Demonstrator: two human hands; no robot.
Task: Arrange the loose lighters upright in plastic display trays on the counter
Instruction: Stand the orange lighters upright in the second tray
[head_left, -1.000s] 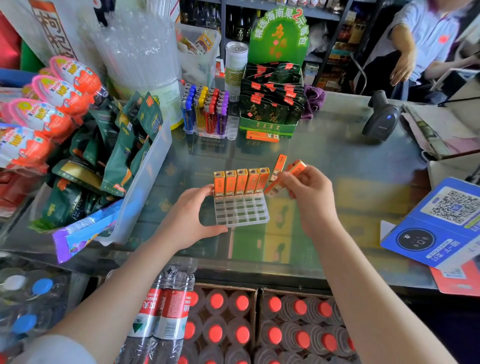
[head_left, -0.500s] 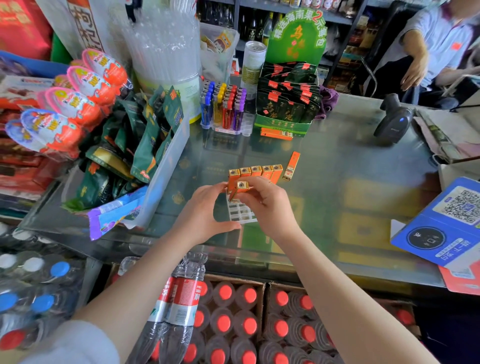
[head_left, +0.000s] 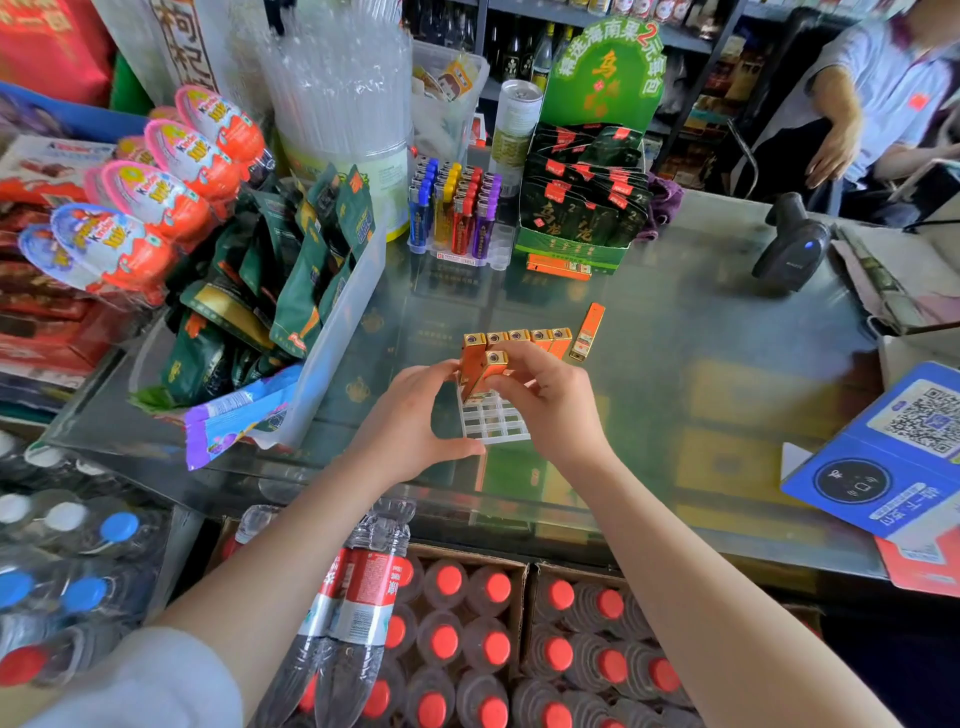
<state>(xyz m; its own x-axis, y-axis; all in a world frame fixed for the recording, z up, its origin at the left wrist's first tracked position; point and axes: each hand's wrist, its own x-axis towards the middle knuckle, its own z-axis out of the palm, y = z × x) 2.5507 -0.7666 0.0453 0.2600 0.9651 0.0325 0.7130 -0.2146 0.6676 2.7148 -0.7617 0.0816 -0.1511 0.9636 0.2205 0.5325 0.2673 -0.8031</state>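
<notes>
Fingertips of the right hand pinched a lighter, seemingly light, rigid, slick, near its top; left hand steadied the tray.

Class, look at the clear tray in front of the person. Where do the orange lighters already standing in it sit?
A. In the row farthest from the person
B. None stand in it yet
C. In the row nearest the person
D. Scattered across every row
A: the standing lighters line the tray's far row, while its nearer slots show empty; the right hand is bringing another lighter, tilted, toward the next row.
</notes>
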